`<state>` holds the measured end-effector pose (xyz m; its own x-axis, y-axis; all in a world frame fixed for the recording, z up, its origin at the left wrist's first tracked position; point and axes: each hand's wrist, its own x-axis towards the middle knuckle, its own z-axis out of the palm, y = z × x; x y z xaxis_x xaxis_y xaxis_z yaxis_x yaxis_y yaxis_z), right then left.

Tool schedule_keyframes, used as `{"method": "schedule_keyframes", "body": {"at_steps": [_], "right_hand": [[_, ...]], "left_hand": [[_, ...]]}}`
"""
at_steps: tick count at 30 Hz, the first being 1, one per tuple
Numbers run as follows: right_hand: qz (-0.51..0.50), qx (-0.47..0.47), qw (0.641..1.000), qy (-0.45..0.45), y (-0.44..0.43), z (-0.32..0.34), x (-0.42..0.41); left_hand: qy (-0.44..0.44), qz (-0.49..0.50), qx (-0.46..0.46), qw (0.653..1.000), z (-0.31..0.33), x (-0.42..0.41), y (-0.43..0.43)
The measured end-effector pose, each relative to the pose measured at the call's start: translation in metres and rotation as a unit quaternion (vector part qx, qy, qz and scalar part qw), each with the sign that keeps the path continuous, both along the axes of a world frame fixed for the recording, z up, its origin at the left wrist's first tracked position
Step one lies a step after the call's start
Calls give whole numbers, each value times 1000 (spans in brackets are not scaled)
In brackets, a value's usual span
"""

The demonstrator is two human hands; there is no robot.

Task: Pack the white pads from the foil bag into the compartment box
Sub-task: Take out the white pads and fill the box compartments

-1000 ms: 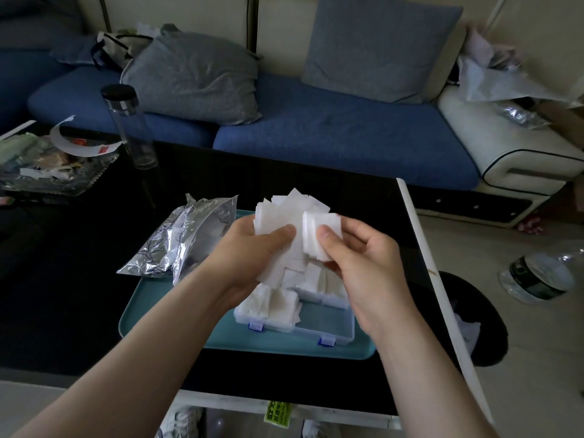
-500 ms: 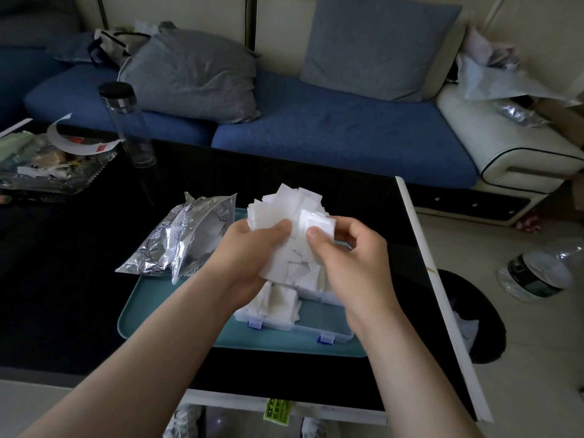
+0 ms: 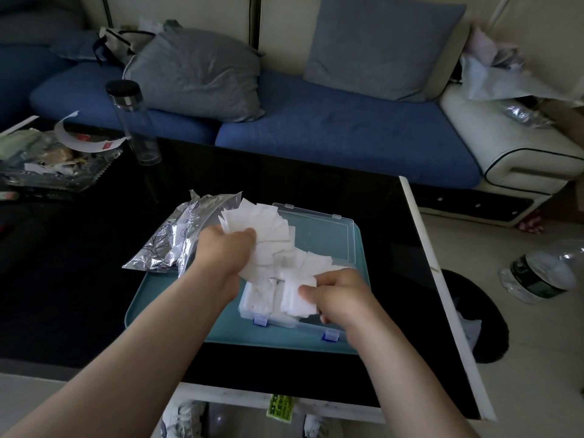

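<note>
My left hand grips a fanned bundle of white pads above the clear compartment box. My right hand pinches a small stack of pads low over the box's front compartments, where more white pads lie. The box's clear lid lies open toward the back. The crumpled foil bag rests at the left, partly on the teal tray that carries the box.
The black table ends at a white edge on the right. A clear bottle with a black cap and a cluttered tray stand at the back left. A blue sofa with grey cushions lies behind. A plastic bottle lies on the floor.
My right hand has pulled a small stack off the bundle and moved it down and right to the box. Both hands have dropped lower, uncovering the open lid.
</note>
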<state>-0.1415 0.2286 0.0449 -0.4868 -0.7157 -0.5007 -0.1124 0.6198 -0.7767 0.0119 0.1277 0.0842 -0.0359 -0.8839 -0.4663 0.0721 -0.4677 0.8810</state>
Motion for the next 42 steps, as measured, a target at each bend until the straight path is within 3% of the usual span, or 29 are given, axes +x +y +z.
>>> {"method": "schedule_keyframes", "body": {"at_steps": [15, 22, 30, 37, 39, 42], "right_hand": [[29, 40, 983, 179, -9, -13, 30], [124, 95, 916, 368, -1, 8, 48], [179, 107, 898, 387, 1, 16, 50], [226, 58, 883, 407, 1, 9, 39], [183, -18, 890, 417, 1, 15, 33], [43, -209, 913, 348, -1, 33, 27]], "left_hand": [[13, -30, 85, 996, -18, 6, -9], [9, -53, 92, 994, -19, 10, -12], [11, -63, 97, 993, -22, 10, -12], [14, -59, 84, 995, -19, 11, -15], [7, -43, 56, 997, -18, 11, -16], [7, -65, 5, 998, -10, 9, -12]]}}
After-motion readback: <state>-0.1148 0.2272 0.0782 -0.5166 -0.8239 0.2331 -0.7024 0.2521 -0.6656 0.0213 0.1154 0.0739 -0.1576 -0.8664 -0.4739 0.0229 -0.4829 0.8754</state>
